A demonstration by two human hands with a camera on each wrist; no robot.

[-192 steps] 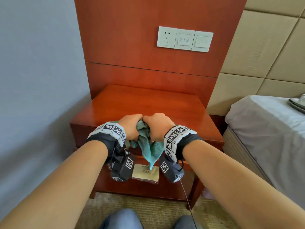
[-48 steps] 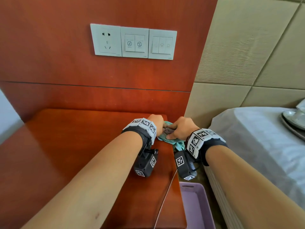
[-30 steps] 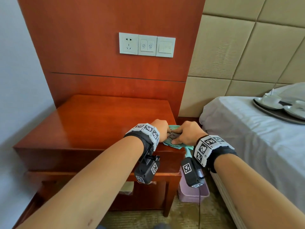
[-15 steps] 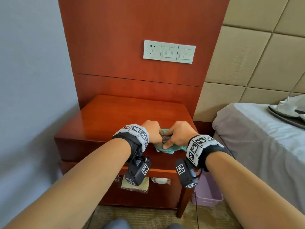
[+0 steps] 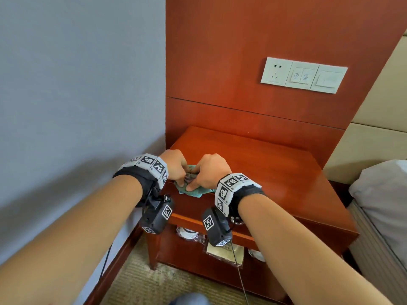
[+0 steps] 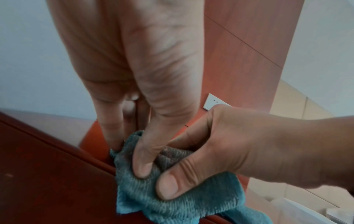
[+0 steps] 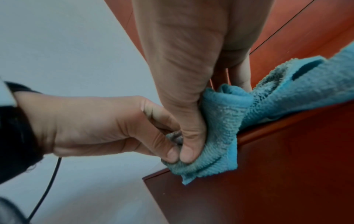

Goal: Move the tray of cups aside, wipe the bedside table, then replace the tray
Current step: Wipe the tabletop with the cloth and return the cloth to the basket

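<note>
The red-brown bedside table has a bare top. At its front left corner my left hand and right hand sit close together, and both pinch a bunched teal cloth. The cloth lies on the top and hangs a little over the front edge. In the left wrist view my left hand's thumb presses into the cloth, with the right thumb beside it. In the right wrist view the cloth trails off to the right along the table edge. The tray of cups is out of view.
A grey wall runs close along the table's left side. Behind it stands a wood panel with a socket and switches. A bed with a grey sheet is at the right. Wrapped items lie on the lower shelf.
Both hands have slid the cloth left along the table's front edge, from the front right corner to the front left corner. The tray on the bed has left the view.
</note>
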